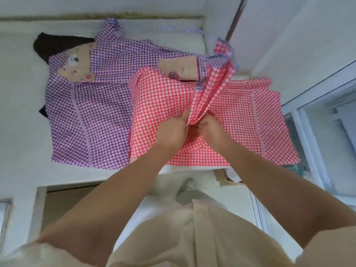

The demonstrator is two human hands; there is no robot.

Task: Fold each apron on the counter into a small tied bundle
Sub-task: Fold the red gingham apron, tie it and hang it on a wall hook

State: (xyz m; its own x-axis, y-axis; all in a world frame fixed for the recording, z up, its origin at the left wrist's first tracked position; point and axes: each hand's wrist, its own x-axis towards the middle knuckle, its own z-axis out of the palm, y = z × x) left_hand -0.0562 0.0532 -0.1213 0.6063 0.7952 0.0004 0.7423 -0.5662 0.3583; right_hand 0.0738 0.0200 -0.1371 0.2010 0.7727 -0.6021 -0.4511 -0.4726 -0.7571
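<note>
So, step: you were folding the red apron, centre-right on the counter.
Hands: left hand and right hand both pinched its raised fold.
Next: likely laying that fold flat.

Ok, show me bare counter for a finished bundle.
Widest free patch: white counter left of the purple checked apron, out to the picture's edge. A narrower strip runs behind that apron along the wall. Crowded: middle and right, where the red checked apron overlaps the purple one and left hand and right hand grip its raised fold.
</note>
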